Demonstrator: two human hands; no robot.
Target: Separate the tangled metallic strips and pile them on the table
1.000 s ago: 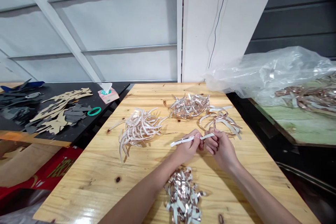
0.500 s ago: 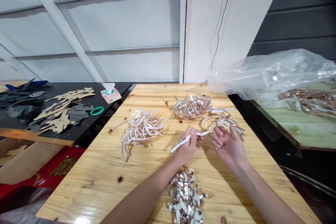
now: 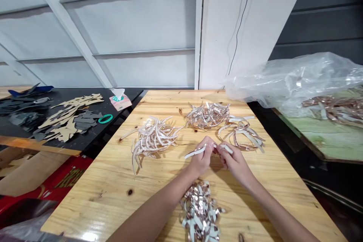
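Observation:
A narrow white strip is pinched in my left hand, one end pointing left past the fingers. Close beside it, my right hand has its fingers closed on the same strip, whose white part shows above the fingers. Behind the hands lies a pile of shiny rose-gold and white strips, with a looser bunch of curved strips to its right. To the left is a heap of pale curved strips. Short curled metallic pieces lie between my forearms.
The wooden table fills the middle. On a black table at the left are beige cut pieces, a green ring and a tissue pack. Clear plastic hangs over a green board at the right.
My right hand has moved left, close to my left hand, and its fingers have closed on the strip. The left hand has barely moved.

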